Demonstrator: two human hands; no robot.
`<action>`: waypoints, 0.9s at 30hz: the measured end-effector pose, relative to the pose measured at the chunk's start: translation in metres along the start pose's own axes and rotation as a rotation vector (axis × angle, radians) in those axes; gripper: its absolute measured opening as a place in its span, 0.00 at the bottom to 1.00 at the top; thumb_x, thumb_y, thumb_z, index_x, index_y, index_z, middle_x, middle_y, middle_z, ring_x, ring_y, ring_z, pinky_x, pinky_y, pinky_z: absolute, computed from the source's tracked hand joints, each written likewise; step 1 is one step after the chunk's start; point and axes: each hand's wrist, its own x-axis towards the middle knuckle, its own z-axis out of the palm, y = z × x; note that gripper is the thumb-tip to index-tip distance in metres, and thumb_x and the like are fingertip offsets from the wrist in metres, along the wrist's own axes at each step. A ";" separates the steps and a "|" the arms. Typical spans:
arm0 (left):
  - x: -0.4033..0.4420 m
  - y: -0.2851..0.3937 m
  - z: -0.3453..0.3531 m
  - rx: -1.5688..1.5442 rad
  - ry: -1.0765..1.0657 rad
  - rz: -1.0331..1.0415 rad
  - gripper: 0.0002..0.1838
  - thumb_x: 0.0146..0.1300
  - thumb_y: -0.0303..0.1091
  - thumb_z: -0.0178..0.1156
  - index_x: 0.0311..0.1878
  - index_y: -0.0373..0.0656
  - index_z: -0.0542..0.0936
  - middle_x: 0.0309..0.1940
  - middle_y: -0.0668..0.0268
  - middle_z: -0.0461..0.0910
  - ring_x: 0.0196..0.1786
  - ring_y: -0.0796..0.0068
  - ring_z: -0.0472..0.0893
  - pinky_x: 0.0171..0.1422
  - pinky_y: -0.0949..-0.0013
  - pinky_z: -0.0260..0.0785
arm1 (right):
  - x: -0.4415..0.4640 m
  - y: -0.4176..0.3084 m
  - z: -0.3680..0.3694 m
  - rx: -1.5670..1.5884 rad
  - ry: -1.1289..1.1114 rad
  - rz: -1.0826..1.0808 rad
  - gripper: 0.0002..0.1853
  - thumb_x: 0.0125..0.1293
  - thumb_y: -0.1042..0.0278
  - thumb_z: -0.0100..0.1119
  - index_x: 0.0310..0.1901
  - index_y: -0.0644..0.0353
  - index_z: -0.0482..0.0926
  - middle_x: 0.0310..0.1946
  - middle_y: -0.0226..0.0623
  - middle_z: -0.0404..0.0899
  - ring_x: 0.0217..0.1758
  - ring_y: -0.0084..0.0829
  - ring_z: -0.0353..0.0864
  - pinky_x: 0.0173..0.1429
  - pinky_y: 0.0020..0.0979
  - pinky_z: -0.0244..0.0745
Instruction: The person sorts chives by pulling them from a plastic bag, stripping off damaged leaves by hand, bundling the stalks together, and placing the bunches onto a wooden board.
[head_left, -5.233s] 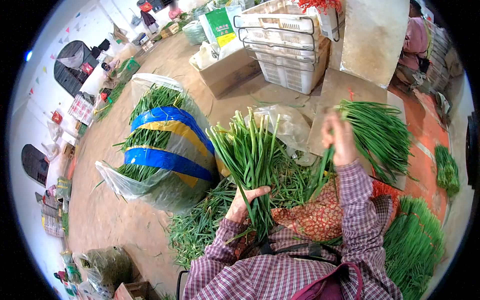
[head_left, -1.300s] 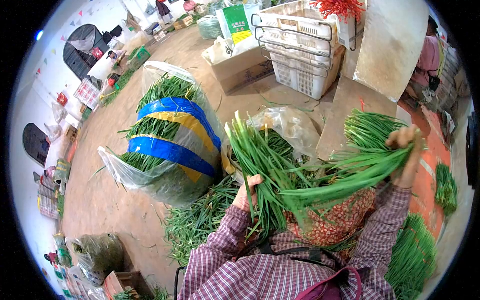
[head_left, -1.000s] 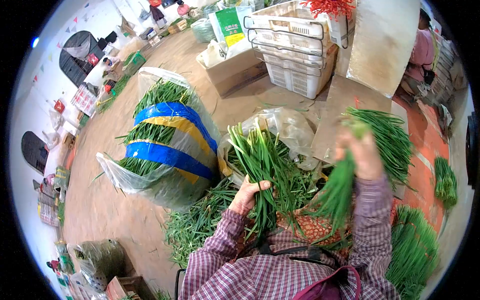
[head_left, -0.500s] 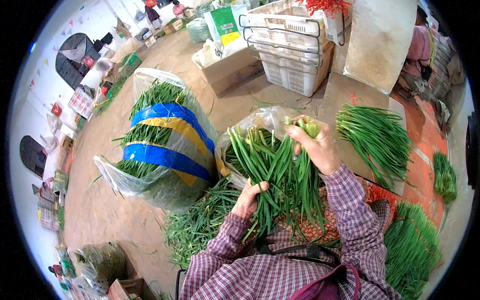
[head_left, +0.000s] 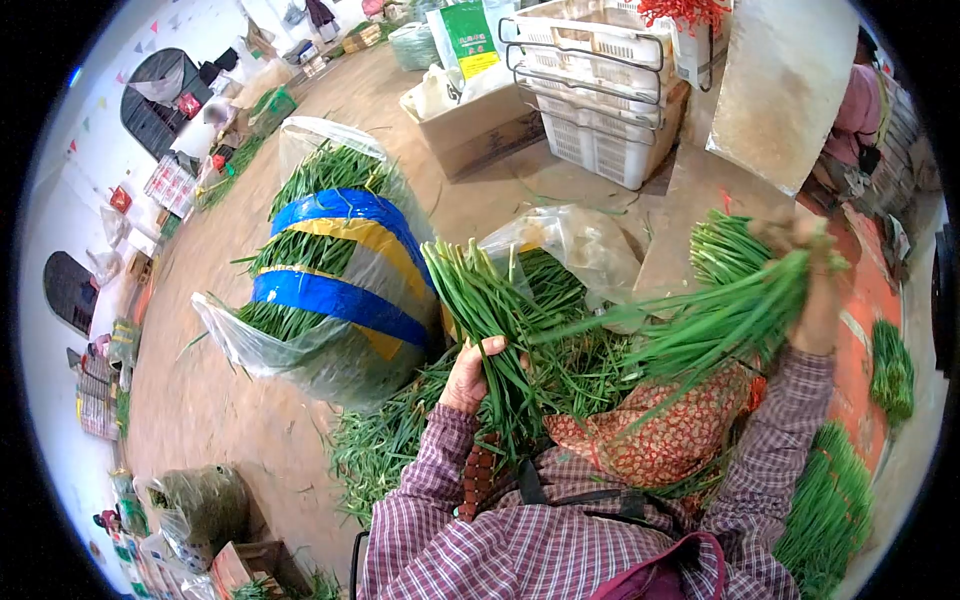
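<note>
My left hand (head_left: 470, 372) is wrapped round a bunch of garlic chives (head_left: 468, 290), pale stem ends up and leaves hanging down in front of me. Out to the right, my right hand (head_left: 808, 250) is smeared by motion, gripping another bunch of garlic chives (head_left: 715, 320) whose leaves trail left. Just behind that hand, a pile of chives (head_left: 722, 245) lies on a flat board (head_left: 670, 225), partly covered. Loose chives (head_left: 385, 440) heap by my left forearm, and a patterned red cloth (head_left: 665, 410) covers my lap.
A clear plastic sack of chives wrapped with blue and yellow bands (head_left: 345, 305) stands at left. Ahead are a cardboard box (head_left: 475, 130) and stacked white crates (head_left: 600, 140). More chives (head_left: 825, 510) lie at lower right. Another person in pink (head_left: 855, 110) sits at far right.
My right hand has swung away to the right with its chives, from above the left bunch to the board. My left hand keeps its bunch, shifted slightly left and up.
</note>
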 end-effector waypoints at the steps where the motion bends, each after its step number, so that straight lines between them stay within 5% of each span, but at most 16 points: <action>1: 0.000 0.000 0.007 0.021 -0.007 0.015 0.20 0.53 0.33 0.61 0.47 0.33 0.74 0.38 0.57 0.79 0.31 0.64 0.81 0.35 0.63 0.78 | 0.009 0.017 -0.003 -0.121 -0.224 -0.129 0.15 0.67 0.53 0.52 0.43 0.57 0.74 0.38 0.35 0.79 0.34 0.24 0.79 0.40 0.22 0.75; 6: 0.001 -0.003 0.026 0.089 -0.041 0.048 0.23 0.52 0.38 0.61 0.48 0.32 0.75 0.38 0.58 0.79 0.27 0.67 0.79 0.31 0.67 0.74 | 0.008 0.067 0.042 -0.107 -0.415 0.227 0.08 0.63 0.64 0.59 0.40 0.58 0.79 0.33 0.31 0.80 0.33 0.21 0.79 0.39 0.21 0.74; 12: 0.000 0.000 0.026 0.012 -0.004 0.025 0.23 0.53 0.36 0.61 0.49 0.32 0.74 0.35 0.57 0.79 0.27 0.69 0.77 0.30 0.70 0.72 | 0.002 0.088 0.065 -0.170 -0.393 0.133 0.09 0.62 0.64 0.62 0.38 0.61 0.80 0.27 0.21 0.77 0.30 0.13 0.73 0.34 0.17 0.69; 14: 0.000 0.004 0.042 -0.005 -0.027 0.047 0.22 0.52 0.31 0.63 0.49 0.33 0.73 0.40 0.56 0.79 0.27 0.69 0.78 0.31 0.69 0.74 | -0.002 0.087 0.075 -0.189 -0.404 0.145 0.10 0.61 0.63 0.63 0.35 0.62 0.80 0.25 0.21 0.76 0.29 0.12 0.71 0.34 0.17 0.67; 21: 0.004 0.001 0.085 0.024 0.003 0.076 0.16 0.52 0.25 0.66 0.44 0.35 0.75 0.29 0.64 0.79 0.25 0.73 0.79 0.29 0.71 0.74 | -0.012 0.105 0.093 -0.222 -0.379 0.127 0.11 0.59 0.64 0.66 0.36 0.63 0.81 0.26 0.24 0.79 0.28 0.13 0.74 0.32 0.18 0.69; 27: 0.003 0.002 0.102 0.095 0.120 0.086 0.15 0.49 0.27 0.69 0.41 0.37 0.77 0.28 0.67 0.79 0.24 0.78 0.78 0.29 0.75 0.73 | -0.019 0.117 0.095 -0.300 -0.312 0.113 0.11 0.61 0.63 0.63 0.38 0.64 0.81 0.27 0.27 0.80 0.30 0.15 0.75 0.35 0.19 0.71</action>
